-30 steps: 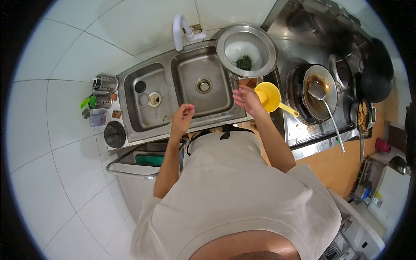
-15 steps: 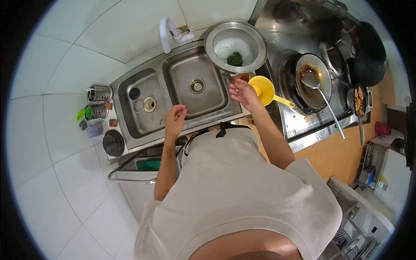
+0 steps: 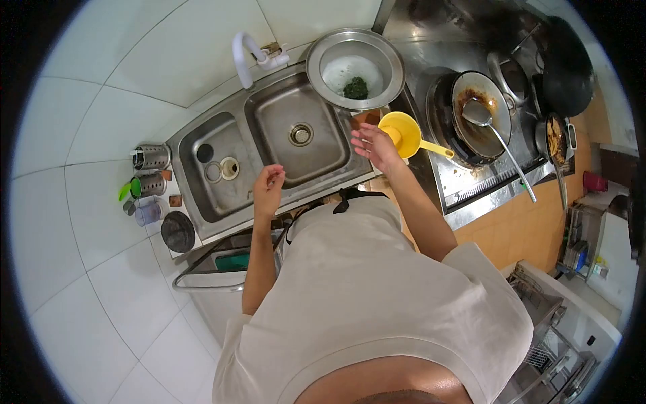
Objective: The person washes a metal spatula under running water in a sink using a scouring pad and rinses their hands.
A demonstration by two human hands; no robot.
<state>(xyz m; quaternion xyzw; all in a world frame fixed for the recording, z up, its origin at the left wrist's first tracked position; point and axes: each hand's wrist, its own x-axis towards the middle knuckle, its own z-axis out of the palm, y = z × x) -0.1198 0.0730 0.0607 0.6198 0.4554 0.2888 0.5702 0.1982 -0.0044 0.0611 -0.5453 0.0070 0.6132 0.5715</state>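
Note:
My left hand point(image 3: 269, 188) hangs over the front edge of the double sink point(image 3: 222, 214), its fingers curled in together and nothing showing in them. My right hand point(image 3: 379, 147) is held palm inward with the fingers spread, right beside a yellow dipper point(image 3: 408, 124) whose handle points right toward the stove. The hand overlaps the dipper's near side in this view. Behind them, a wide-rimmed metal bowl point(image 3: 398, 67) stands at the sink's back right corner. Inside it are white, foamy-looking contents and a dark green scrubbing pad point(image 3: 355, 88).
A white faucet point(image 3: 241, 60) rises behind the sink basins. On the stove to the right, a wok point(image 3: 501, 101) holds a long-handled turner point(image 3: 498, 138). A smaller pan with browned food point(image 3: 555, 145) sits farther right. Perforated utensil holders point(image 3: 153, 157) and a dark round lid point(image 3: 177, 231) line the left ledge.
The view has turned slightly, so the sink, bowl and stove sit a little farther left. Both hands keep almost the same pose, empty of any object.

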